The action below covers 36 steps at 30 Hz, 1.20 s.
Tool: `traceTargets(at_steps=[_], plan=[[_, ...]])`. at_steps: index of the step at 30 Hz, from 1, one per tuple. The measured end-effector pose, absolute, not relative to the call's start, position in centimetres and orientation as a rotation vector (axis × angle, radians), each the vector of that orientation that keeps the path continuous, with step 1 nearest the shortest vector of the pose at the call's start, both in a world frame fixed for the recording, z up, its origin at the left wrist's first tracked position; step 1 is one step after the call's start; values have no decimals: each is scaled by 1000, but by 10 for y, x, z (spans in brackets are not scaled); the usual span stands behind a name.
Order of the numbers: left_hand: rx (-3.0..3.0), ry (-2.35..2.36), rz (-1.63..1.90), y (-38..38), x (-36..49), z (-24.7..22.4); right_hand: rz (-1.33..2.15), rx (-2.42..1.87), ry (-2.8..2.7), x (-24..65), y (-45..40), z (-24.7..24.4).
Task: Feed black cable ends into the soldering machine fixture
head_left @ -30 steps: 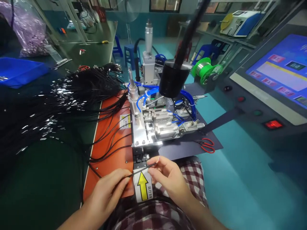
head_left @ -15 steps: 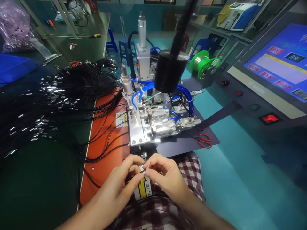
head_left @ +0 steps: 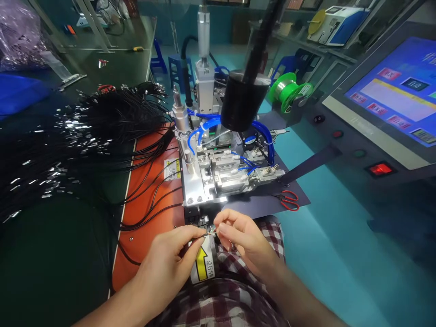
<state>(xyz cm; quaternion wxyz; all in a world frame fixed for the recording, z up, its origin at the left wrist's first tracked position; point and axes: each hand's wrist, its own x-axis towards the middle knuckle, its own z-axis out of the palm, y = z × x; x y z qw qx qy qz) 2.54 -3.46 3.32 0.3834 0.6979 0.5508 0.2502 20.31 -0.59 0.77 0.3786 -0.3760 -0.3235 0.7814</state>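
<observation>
My left hand (head_left: 175,252) pinches a black cable (head_left: 200,235) between thumb and forefinger, near its stripped end. Thin coloured wires (head_left: 212,230) fan out from that end. My right hand (head_left: 238,234) is closed at these wires, thumb against curled fingers at their tips. Just beyond both hands is the front of a silver machine (head_left: 194,188) with cylinders and blue air hoses. Below them, a white label with a yellow arrow (head_left: 201,265) shows. Several more black cables (head_left: 153,206) run from the machine's left side over an orange surface.
A large bundle of black cables (head_left: 116,113) lies on the left. A black lamp head (head_left: 243,102) hangs over the machine. Red-handled scissors (head_left: 289,200) lie on the dark plate, with a green wire spool (head_left: 286,91) behind. A control screen (head_left: 395,91) stands at right.
My hands have moved slightly apart, baring the coloured wire ends between them. The right hand shifted a little up and right. At the machine's back, the tall cylinder has risen, showing its rod.
</observation>
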Motion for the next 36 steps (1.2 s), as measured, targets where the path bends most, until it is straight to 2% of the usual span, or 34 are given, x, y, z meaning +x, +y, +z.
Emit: traceTargets(at_steps=[9,22,27,33,36], plan=[[2243,1384,649,-39,24,30,2029,-1009,-868,208,-3,5],[2016,1377,706,-40,22,29,2019,-973,-945,208,-1,-4],[1852,1344,652,-37,22,30,1863,-1008,-1073,210,-1,-1],[1672,1351,639,-37,20,29,1489,-1169,-1248,206,-7,7],[1655,1338,647,-35,21,29,1503,-1160,-1323,206,-3,11]])
